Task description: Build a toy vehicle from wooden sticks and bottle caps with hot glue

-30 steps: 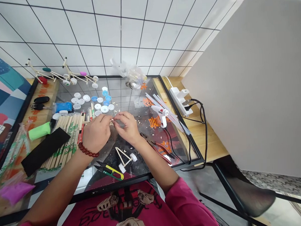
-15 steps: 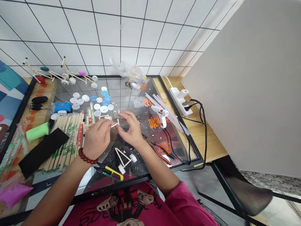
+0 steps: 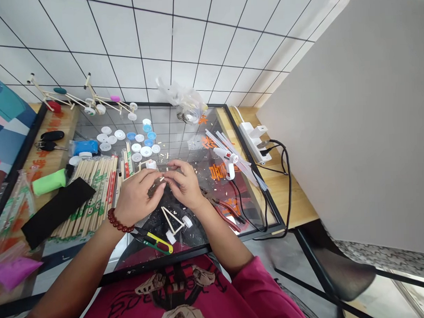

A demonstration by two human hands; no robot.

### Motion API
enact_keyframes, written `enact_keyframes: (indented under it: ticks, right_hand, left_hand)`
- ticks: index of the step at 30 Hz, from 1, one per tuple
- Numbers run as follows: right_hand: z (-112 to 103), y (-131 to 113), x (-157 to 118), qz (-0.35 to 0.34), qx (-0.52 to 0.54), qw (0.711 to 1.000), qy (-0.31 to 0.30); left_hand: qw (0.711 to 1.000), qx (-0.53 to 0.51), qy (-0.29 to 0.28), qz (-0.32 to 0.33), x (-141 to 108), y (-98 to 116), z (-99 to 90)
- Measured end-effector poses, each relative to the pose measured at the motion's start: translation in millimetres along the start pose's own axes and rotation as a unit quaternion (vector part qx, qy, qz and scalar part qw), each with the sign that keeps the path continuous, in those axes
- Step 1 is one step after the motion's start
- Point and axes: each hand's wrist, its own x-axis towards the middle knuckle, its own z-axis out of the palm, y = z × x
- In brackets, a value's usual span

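My left hand [image 3: 138, 194], with a dark red bead bracelet at the wrist, pinches a small frame of pale wooden sticks [image 3: 161, 179]. My right hand [image 3: 184, 184] meets it from the other side, thumb and fingers closed at the frame's end. Most of the frame is hidden behind the fingers. Below the hands lies a triangular stick frame [image 3: 169, 221] with two white bottle caps as wheels. Yellow-handled snips [image 3: 155, 242] rest nearer the table edge. Just beyond my left fingers a white cap [image 3: 151, 164] shows beside a pale stick.
White and blue bottle caps [image 3: 146, 152] lie at the back, with wrapped chopsticks [image 3: 91, 195] on the left. To the right are a glue gun [image 3: 229, 162], clear glue sticks [image 3: 247, 169], red-handled pliers [image 3: 231, 211] and a power strip [image 3: 255, 141]. Two stick models [image 3: 102, 101] stand against the wall.
My right fingers, spread apart before, have come in to the left and closed at the end of the stick frame. The frame is now mostly covered. The view has shifted slightly.
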Motion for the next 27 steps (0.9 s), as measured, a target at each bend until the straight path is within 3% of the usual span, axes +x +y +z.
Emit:
enact_keyframes:
  ticks: [12,27]
  right_hand:
    - [3.6,4.7,-1.7,0.009,0.015,1.000,0.004]
    - [6.9,7.2,-3.1,0.022,0.015,0.999,-0.030]
  left_hand:
    - [0.999,0.031,0.010,0.022,0.1,-6.5,5.4]
    - [0.999,-0.021,0.008,-0.038,-2.4,-8.8,8.2]
